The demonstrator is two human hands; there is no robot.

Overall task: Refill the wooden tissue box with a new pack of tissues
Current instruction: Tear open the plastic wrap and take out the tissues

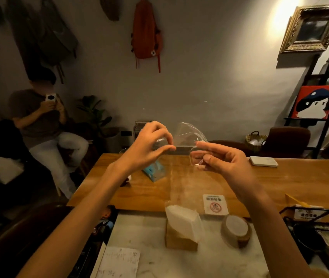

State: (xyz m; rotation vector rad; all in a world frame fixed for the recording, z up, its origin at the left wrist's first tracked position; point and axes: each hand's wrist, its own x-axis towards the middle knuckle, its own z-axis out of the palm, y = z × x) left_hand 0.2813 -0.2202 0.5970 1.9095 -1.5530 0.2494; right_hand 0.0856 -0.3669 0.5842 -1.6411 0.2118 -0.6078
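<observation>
A clear plastic wrapper (187,135) is raised over the wooden counter, stretched between both hands. My left hand (149,145) pinches its left edge between thumb and fingertips. My right hand (220,159) pinches the right edge, index finger pointing left. Below, the open wooden tissue box (179,237) stands on the marble top with a white stack of tissues (183,219) sticking out of it at a tilt. The wrapper's lower part hangs down towards the tissues, hard to make out.
A round wooden lid or coaster (237,229), a no-smoking sign card (216,204), a blue packet (154,170) and a white pad (263,161) lie on the counter. A wire rack (310,223) stands right. A seated person (45,125) is at the left.
</observation>
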